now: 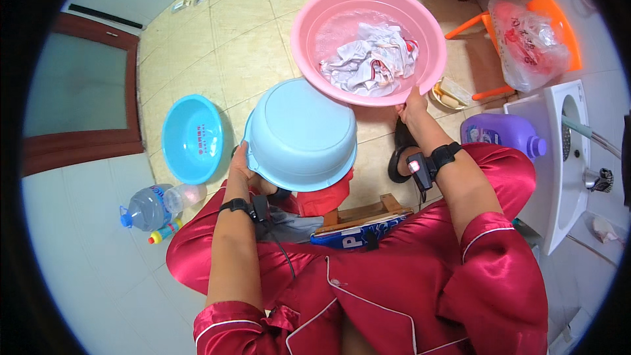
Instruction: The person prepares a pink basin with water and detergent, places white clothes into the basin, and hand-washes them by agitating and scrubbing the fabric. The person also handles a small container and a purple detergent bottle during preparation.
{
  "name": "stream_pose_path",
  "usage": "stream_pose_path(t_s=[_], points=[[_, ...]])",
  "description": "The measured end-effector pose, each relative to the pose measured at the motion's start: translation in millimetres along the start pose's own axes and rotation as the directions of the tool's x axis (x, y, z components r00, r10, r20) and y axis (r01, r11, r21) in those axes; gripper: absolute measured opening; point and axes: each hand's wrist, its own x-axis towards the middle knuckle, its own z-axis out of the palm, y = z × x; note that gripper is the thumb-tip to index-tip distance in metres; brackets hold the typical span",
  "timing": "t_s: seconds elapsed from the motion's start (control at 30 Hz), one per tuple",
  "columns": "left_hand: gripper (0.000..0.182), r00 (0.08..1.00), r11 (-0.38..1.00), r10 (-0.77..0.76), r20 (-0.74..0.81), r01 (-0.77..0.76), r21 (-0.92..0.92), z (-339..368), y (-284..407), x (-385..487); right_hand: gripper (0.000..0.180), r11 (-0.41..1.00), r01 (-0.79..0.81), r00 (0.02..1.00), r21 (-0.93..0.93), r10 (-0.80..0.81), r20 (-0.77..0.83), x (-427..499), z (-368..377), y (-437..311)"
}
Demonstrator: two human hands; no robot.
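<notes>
My left hand (240, 161) grips the left rim of a light blue plastic basin (305, 130), whose underside faces up towards me. My right hand (413, 104) holds the near rim of a pink plastic basin (303, 54). Wet white cloth (367, 61) with red parts lies bunched in shallow water in the pink basin. The far edge of the blue basin meets or overlaps the pink basin's near side; whether they touch I cannot tell. Red cloth (323, 197) and greyish cloth (291, 222) show below the blue basin, near a low wooden stool (389, 204).
A smaller blue basin (192, 138), a large water bottle (148, 207) and a yellow-capped-area bottle (166, 231) stand left. Rightwards are a purple jug (503, 133), a white sink (554, 197), a small bowl (446, 101) and an orange stool (567, 24) bearing a plastic bag (530, 52).
</notes>
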Motion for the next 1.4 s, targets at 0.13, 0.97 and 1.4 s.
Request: stream_pose_path(t_s=[0.13, 0.97, 1.4], points=[[0.044, 0.881, 0.809, 0.373, -0.292, -0.154, 0.568, 33, -56, 34, 0.038, 0.996, 0.015, 1.0, -0.084, -0.013, 0.025, 11, -10, -28], [0.037, 0.945, 0.918, 0.285, 0.159, -0.317, 0.238, 338, 82, 57, 0.068, 0.972, 0.2, 0.976, -0.124, -0.186, 0.112, 95, -88, -126], [0.04, 0.961, 0.802, 0.215, 0.171, -0.274, 0.53, 367, 89, 96, 0.064, 0.827, 0.445, 0.895, -0.343, -0.4, 0.197, 175, -64, -186]])
